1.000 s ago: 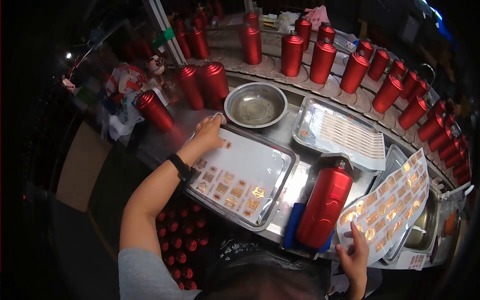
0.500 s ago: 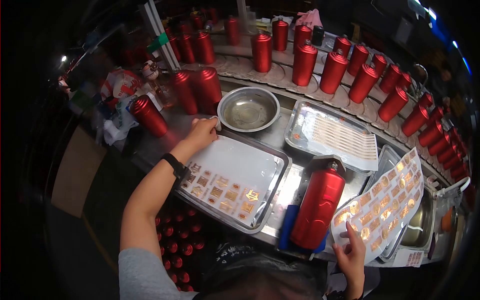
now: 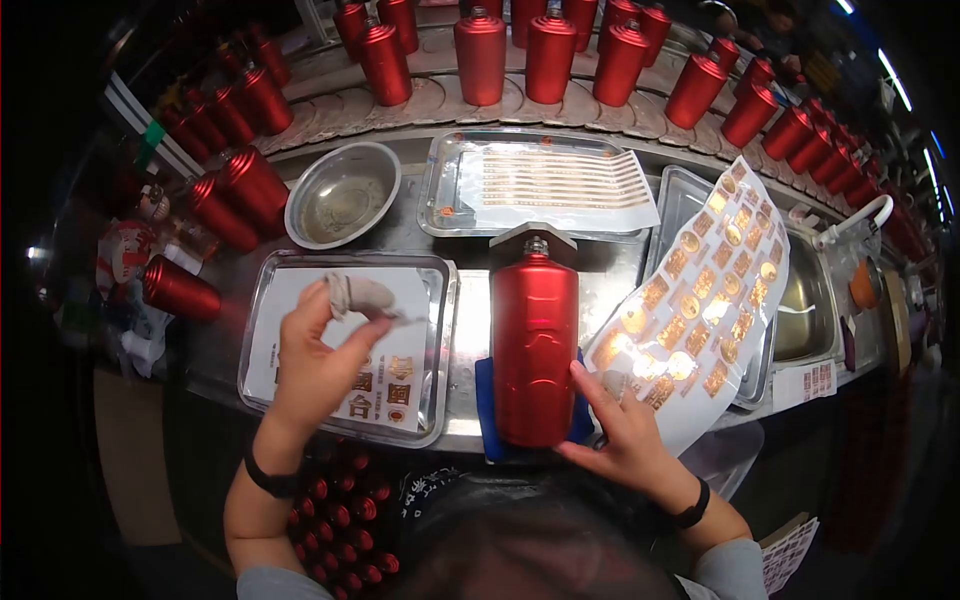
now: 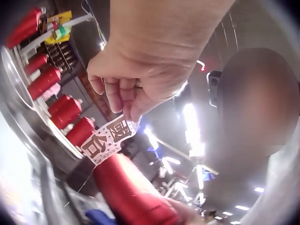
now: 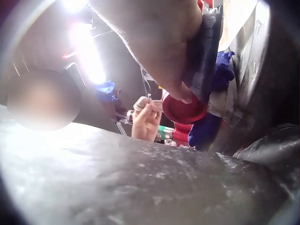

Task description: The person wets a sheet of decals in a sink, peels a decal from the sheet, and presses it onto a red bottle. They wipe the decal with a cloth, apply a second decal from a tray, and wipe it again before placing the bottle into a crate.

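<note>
My left hand (image 3: 320, 365) is raised above the near-left metal tray (image 3: 445, 300), pinching a small sticker (image 4: 110, 137) with brown characters between thumb and fingertips. A pale covering wraps a finger of that hand. In the left wrist view, the sticker overlaps the end of the red bottle (image 3: 535, 350). The bottle lies on a blue cloth (image 3: 487, 410) with its neck toward the far side. My right hand (image 3: 625, 435) touches the bottle's lower right side, fingers fairly straight, thumb at its base. A white sheet with several similar stickers (image 3: 362, 408) lies in the near-left tray.
A large sheet of gold stickers (image 3: 700, 300) leans over trays at the right. Behind are a metal bowl (image 3: 345, 195) and a tray (image 3: 430, 205) with striped label strips (image 3: 560, 180). Several red bottles (image 3: 480, 60) line the conveyor (image 3: 440, 110). A sink (image 3: 805, 310) is at the right.
My left hand has left the tray's far-left edge and come up nearer with the sticker. The right hand has moved from the gold sheet to the bottle. The head view has turned right.
</note>
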